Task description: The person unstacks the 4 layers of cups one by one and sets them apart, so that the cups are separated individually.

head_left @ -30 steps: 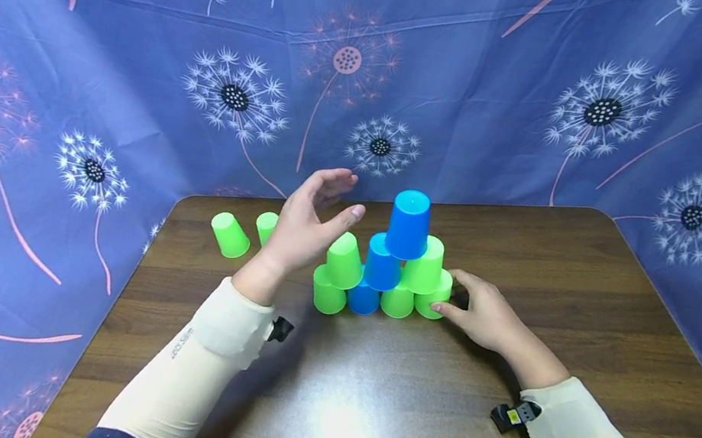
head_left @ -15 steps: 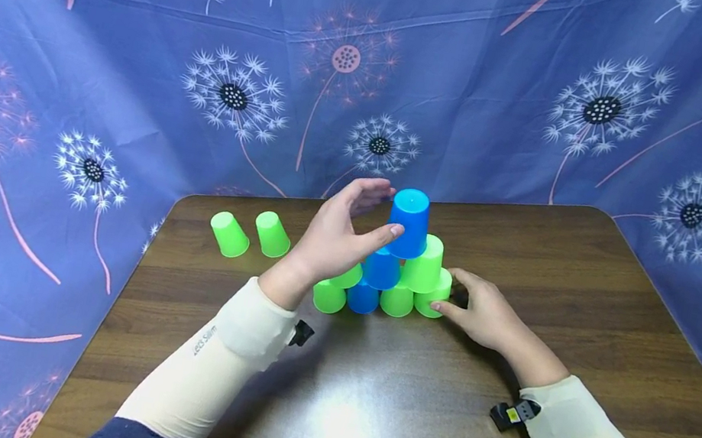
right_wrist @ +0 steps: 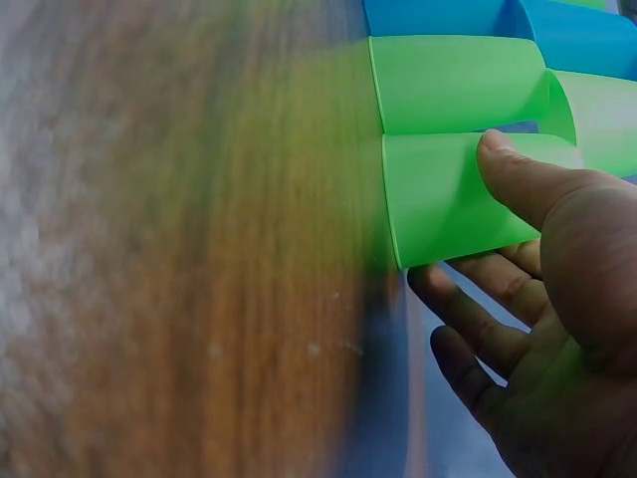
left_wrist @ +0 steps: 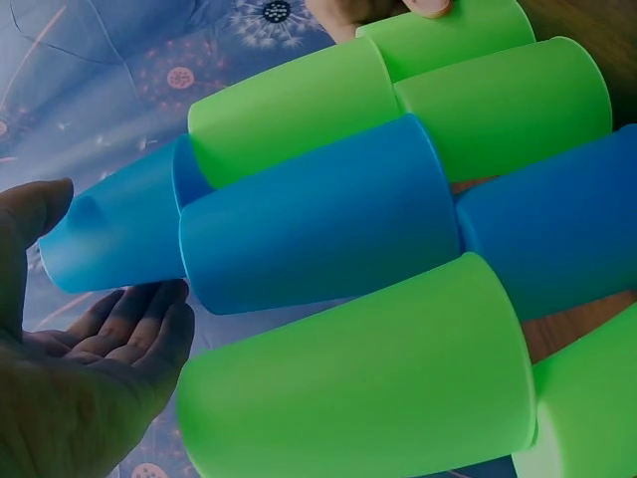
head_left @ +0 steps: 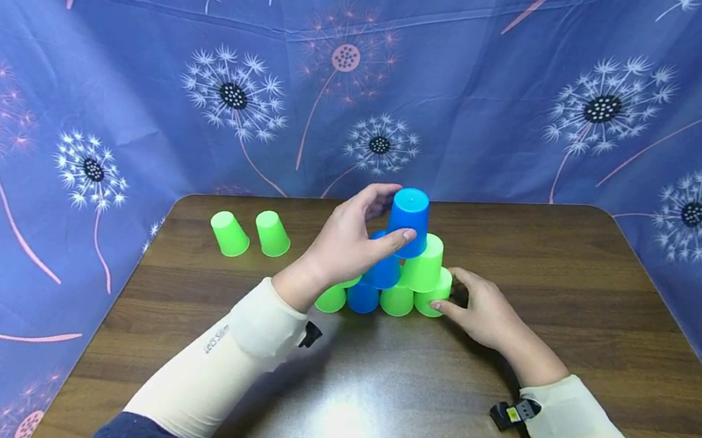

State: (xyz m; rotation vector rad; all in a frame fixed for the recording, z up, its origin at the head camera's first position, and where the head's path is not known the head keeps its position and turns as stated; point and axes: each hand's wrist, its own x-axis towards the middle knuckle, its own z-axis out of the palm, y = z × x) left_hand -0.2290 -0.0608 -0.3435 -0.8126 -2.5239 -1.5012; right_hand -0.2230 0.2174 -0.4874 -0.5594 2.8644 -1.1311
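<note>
Upside-down plastic cups stand stacked as a stepped pyramid on the table. At the top sits a blue cup (head_left: 410, 209), resting over the middle blue cup (head_left: 386, 274) and a green cup (head_left: 427, 263). My left hand (head_left: 348, 238) is spread around the top blue cup, thumb in front and fingers behind. In the left wrist view a small gap and the thumb's shadow show on that blue cup (left_wrist: 124, 224). My right hand (head_left: 484, 315) holds the bottom row's right-end green cup (right_wrist: 448, 194) between thumb and fingers. The left hand hides part of the green cups at the pyramid's left.
Two more green cups stand upside down at the back left of the table, one farther left (head_left: 229, 234) and one nearer the pyramid (head_left: 272, 234). A blue dandelion-print cloth (head_left: 482, 101) hangs behind the wooden table (head_left: 429, 418).
My left hand has moved right, from beside the pyramid's left side to around the top blue cup, uncovering one green cup at the back left. The right hand and cups stay put.
</note>
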